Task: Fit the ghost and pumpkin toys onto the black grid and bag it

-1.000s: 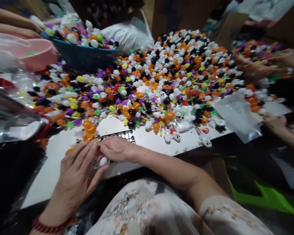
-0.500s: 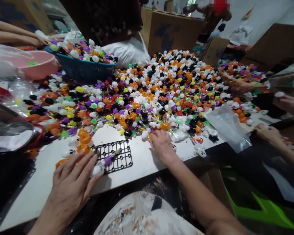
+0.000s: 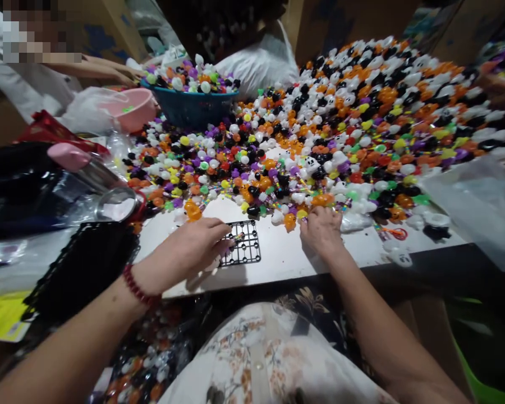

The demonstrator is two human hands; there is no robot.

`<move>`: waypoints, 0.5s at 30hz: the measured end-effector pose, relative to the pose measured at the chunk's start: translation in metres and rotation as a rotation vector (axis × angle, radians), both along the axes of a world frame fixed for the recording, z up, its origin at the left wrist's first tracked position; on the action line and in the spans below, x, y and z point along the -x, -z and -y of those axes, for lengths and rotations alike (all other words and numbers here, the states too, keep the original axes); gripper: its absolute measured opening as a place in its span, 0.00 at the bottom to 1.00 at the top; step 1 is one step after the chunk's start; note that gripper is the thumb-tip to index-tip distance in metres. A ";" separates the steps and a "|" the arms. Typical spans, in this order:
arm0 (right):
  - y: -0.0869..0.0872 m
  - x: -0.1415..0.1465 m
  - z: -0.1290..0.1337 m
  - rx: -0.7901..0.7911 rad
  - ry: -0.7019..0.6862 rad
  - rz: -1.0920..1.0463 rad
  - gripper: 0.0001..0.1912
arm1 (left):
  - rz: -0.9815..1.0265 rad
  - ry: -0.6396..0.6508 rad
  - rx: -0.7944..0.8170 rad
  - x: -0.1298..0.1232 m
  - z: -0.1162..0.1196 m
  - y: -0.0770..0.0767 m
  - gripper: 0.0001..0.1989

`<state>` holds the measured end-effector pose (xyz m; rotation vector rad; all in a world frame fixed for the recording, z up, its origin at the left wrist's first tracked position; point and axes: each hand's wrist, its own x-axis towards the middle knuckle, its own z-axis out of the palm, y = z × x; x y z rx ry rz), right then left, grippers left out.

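Left grip point(image 3: 200, 245): over grid point(image 3: 252, 244), pinch unclear.
Right grip point(image 3: 323, 231): near desk point(image 3: 281, 247) front edge, likewise unclear.
Toys point(image 3: 311, 164): likely picking; wants firm pinch.

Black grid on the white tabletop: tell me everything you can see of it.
The black grid looks like plastic: thin crossing bars, small round nodes at crossings, rounded corners. It lies flat on the white tabletop, near the front edge, its left end hidden behind the left hand. Whether that hand touches it is unclear.
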<state>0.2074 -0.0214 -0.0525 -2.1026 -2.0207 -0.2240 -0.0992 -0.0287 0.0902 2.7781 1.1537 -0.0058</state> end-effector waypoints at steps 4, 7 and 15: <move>-0.022 -0.007 0.011 -0.085 -0.019 -0.013 0.09 | -0.312 0.120 0.178 -0.037 -0.044 0.000 0.09; -0.030 -0.010 0.021 -0.132 -0.059 -0.148 0.09 | -0.474 0.171 0.246 -0.059 -0.066 0.020 0.13; -0.018 0.012 0.041 -0.067 -0.297 -0.669 0.07 | -0.608 0.148 0.345 -0.076 -0.080 0.070 0.16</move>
